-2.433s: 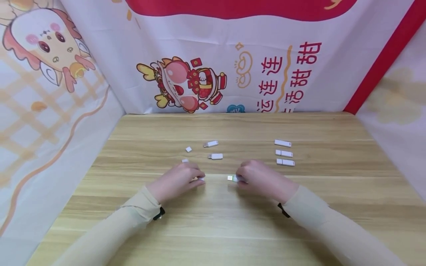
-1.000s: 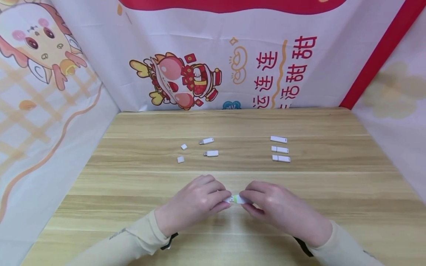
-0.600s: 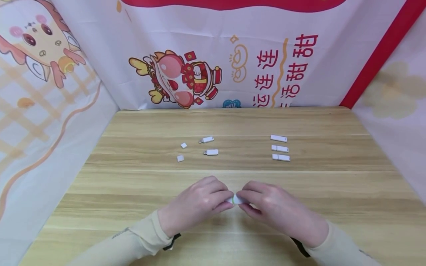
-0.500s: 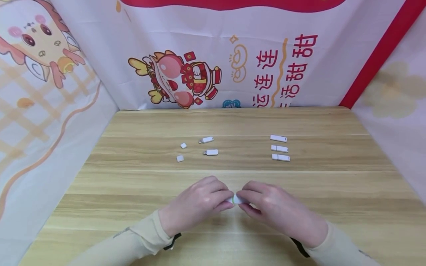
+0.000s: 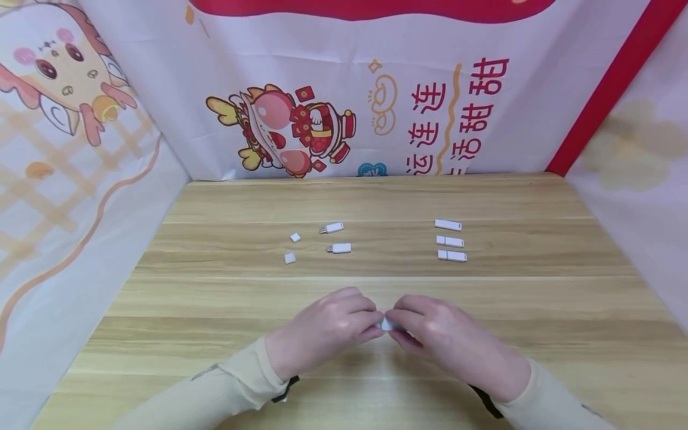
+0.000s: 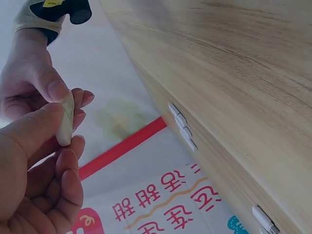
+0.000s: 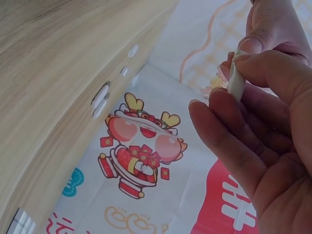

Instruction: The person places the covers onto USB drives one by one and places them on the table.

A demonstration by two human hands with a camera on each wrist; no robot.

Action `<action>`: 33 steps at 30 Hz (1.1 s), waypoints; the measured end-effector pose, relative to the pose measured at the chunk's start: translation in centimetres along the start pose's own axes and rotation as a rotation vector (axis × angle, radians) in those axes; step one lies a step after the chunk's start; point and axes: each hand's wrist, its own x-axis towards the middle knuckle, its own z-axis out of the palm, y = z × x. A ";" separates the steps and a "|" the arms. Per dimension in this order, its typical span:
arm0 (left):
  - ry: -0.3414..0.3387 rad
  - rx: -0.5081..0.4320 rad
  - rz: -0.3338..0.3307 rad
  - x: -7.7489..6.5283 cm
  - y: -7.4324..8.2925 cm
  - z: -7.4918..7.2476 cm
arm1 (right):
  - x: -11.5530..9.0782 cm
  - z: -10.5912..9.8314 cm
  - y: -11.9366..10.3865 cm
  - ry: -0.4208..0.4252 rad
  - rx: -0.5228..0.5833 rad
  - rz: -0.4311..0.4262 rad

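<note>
Low over the middle of the table, a white USB flash drive is held between both hands in the head view. My left hand pinches its left end between thumb and fingers. The right hand grips the other end, the fingertips of both hands almost meeting. In the left wrist view the flash drive shows as one white piece with a faint line across it, thumbs pressed on it. The right wrist view shows the drive's rounded end by the right fingers; fingers hide the rest.
Farther back on the wooden table lie two uncapped flash drives, an upper one and a lower one. Two small white caps lie left of them. Three white flash drives form a column at right. Printed cloth hangs behind.
The hands came together toward the near middle, bringing the white cap onto the drive. The metal plug and green band seen earlier are now covered. Lately the left hand shifted slightly right.
</note>
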 end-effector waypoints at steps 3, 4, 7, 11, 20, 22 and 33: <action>-0.012 0.040 0.022 0.4 0.0 0.3 | -0.2 -0.1 0.3 0.002 -0.013 -0.018; -0.017 0.056 0.032 0.5 0.0 0.5 | -0.3 -0.2 0.4 0.005 -0.017 -0.018; -0.020 0.092 0.055 0.9 -0.1 0.8 | -0.6 -0.3 0.7 0.008 -0.019 -0.014; -0.009 0.118 0.075 1.4 -0.3 1.2 | -0.8 -0.4 1.2 0.017 -0.008 -0.004; 0.000 0.018 0.025 2.5 -0.7 2.0 | -1.2 -1.0 2.3 0.054 0.025 0.002; 0.019 -0.019 -0.018 2.7 -0.9 2.2 | -1.2 -1.1 2.5 0.067 0.020 0.012; -0.052 -0.162 -0.190 2.3 -1.8 3.6 | -0.7 -1.1 2.5 0.149 0.025 0.077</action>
